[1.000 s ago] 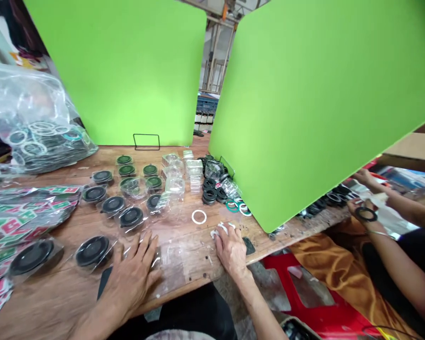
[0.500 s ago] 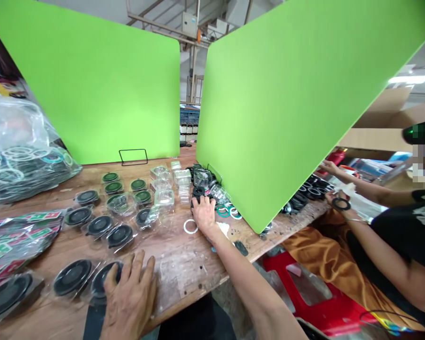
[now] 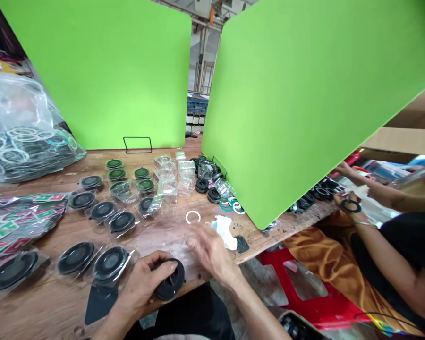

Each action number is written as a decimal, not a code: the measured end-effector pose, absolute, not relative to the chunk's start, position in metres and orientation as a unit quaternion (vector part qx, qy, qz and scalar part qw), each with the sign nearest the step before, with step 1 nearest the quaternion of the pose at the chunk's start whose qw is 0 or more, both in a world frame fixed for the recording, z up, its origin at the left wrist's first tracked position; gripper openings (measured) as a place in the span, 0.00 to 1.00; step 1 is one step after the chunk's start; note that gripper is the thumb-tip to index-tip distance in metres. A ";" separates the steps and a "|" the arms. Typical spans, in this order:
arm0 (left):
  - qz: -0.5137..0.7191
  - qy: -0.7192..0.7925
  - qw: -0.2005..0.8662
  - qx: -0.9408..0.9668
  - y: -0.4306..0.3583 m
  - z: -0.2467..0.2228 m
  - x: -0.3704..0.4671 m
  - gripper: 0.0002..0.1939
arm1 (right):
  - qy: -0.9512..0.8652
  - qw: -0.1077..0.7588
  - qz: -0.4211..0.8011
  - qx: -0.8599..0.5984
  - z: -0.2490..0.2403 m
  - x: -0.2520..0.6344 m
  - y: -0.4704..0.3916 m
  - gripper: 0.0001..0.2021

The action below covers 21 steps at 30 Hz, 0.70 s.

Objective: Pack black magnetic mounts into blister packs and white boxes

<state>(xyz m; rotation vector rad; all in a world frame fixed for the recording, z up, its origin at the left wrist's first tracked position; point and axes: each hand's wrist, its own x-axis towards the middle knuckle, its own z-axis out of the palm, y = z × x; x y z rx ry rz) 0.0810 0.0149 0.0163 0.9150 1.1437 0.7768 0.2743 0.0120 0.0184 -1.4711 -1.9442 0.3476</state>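
Observation:
My left hand (image 3: 144,279) is closed on a black round ring-shaped part (image 3: 170,283) near the table's front edge, thumb across its upper face. To the right of it, my right hand (image 3: 212,252) is raised, blurred by motion, with fingers stretched out and nothing seen in them. Just beyond that hand lie a white ring (image 3: 193,217) and a crumpled white wrapper (image 3: 225,232). Left of my left hand sits a black round piece in clear packaging (image 3: 110,263), with a dark flat piece (image 3: 99,304) in front of it.
Several packaged black discs (image 3: 122,222) and clear plastic cases (image 3: 167,186) cover the table. Loose black rings (image 3: 214,194) lie by the right green panel (image 3: 269,118). Another green panel (image 3: 102,80) stands behind. A bag of rings (image 3: 24,146) is at left; a co-worker's hand (image 3: 345,203) at right.
My right hand has come back from the loose black rings toward me. My left hand has left the packaged disc, moved right, and now holds a black ring-shaped part.

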 end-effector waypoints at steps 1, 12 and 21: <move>0.344 0.504 0.724 0.321 0.014 0.016 0.079 0.14 | -0.707 0.342 0.091 -0.613 0.010 0.288 0.013 0.14; 0.376 0.431 0.569 0.591 -0.002 0.009 0.098 0.15 | -0.705 0.426 0.197 -0.532 0.024 0.235 -0.033 0.14; 0.338 0.364 0.762 0.415 -0.019 0.039 0.077 0.21 | -0.661 0.247 -0.100 -0.702 0.008 0.280 0.028 0.10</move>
